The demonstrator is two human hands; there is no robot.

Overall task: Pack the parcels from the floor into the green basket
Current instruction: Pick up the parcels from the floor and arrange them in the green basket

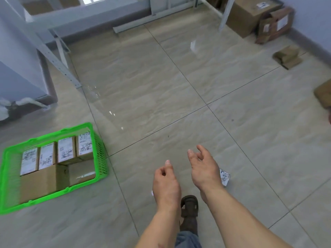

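The green basket [100, 151] sits on the tiled floor [161, 86] at the lower left, well apart from both hands. Inside it, four labelled parcels [66, 149] stand side by side along the far wall, and larger plain cardboard boxes [41, 181] fill the near part. The left hand [165, 185] hangs over the floor near the bottom centre with its fingers [163, 171] curled loosely inward, empty, the thumb tip raised. The right hand [202, 169] is just beside it, palm turned toward the left, fingers [201, 149] spread and slightly bent, also holding nothing. Just behind the right hand a small labelled parcel [224, 177] lies on the floor, partly hidden by the wrist. Below the hands a brown sandal [189, 204] and a bit of blue trouser leg show. More parcels lie further off: a small brown one [288, 57] near the right wall, another [323, 93] cut off by the right edge, and big cartons [250, 15] stacked in the far right corner beside a metal shelf frame [225, 13].
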